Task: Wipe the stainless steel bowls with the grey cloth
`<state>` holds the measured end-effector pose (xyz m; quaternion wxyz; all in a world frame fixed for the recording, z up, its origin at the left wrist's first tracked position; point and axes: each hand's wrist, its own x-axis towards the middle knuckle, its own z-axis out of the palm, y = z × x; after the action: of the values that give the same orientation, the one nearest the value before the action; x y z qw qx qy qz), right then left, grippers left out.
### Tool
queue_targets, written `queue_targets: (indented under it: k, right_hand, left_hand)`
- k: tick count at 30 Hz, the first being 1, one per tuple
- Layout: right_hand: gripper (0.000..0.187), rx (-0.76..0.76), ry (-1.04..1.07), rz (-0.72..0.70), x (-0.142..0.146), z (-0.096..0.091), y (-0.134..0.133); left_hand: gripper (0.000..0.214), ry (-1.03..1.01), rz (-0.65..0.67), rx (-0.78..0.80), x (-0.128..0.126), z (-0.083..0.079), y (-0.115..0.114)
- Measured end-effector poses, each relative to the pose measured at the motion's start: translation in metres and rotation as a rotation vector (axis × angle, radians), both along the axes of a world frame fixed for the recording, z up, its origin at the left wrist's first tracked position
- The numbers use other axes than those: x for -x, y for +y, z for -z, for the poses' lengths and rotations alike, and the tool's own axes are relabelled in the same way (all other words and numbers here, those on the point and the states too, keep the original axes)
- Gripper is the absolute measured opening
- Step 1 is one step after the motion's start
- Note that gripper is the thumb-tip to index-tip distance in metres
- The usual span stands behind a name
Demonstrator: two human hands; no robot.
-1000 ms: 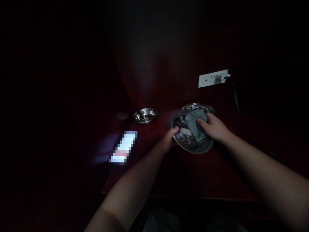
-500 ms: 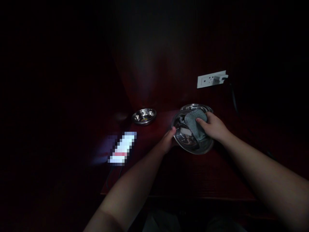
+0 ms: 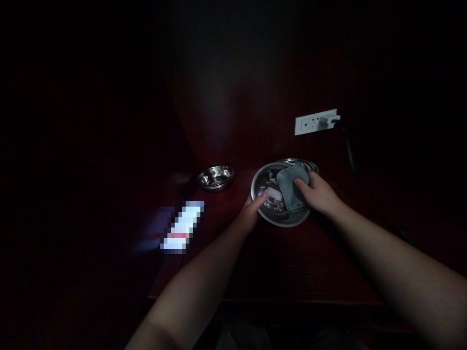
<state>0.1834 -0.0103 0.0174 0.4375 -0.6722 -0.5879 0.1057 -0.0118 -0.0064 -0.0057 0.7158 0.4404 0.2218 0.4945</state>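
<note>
A shiny steel bowl point(image 3: 268, 214) is tilted toward me above the dark red table. My left hand point(image 3: 252, 210) grips its left rim, thumb over the edge and fingers hidden behind. My right hand point(image 3: 320, 192) is closed on a grey-green cloth point(image 3: 294, 187), pressed against the right side of the bowl's inside. The thumb lies on top of the cloth, and the other fingers are mostly hidden. Behind the held bowl, other steel dishes point(image 3: 297, 161) show only their rims. Farther left, a small steel bowl point(image 3: 216, 178), perhaps stacked in another, rests on the table.
A phone with a bright, pixelated screen point(image 3: 183, 227) lies at the left of the table point(image 3: 292, 272), a cable running from it. On the back wall, a white socket plate point(image 3: 308, 124) holds a plug, with a cord point(image 3: 349, 148) hanging down. The surroundings are very dark.
The held bowl has shifted slightly left and turned more face-on to me. My left thumb now reaches farther over its rim. The cloth has moved a little left with my right hand.
</note>
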Motion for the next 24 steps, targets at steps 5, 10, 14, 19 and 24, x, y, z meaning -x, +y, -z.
queue_targets:
  k: [5, 10, 14, 19, 24]
  right_hand:
    - [0.026, 0.019, 0.057, -0.051, 0.0005, 0.0037, 0.0021]
    - [0.024, 0.02, 0.094, -0.102, -0.0007, 0.0072, 0.004]
    - [0.024, -0.007, 0.086, -0.097, 0.0001, 0.0055, 0.0015]
    - [0.022, -0.011, 0.011, 0.0, 0.0014, 0.0008, -0.0024]
    - [0.025, -0.015, 0.05, 0.035, 0.0008, 0.0028, -0.0002]
  left_hand:
    - [0.059, 0.006, -0.049, 0.017, 0.0004, -0.0017, 0.0003]
    - [0.062, -0.001, -0.025, 0.037, 0.0005, -0.0043, -0.0015]
    - [0.061, -0.051, 0.005, 0.04, -0.0008, -0.0057, -0.0016]
    - [0.068, -0.064, 0.07, 0.042, 0.0009, -0.0035, -0.0014]
    - [0.069, -0.033, 0.057, 0.008, 0.0008, -0.0055, -0.0062]
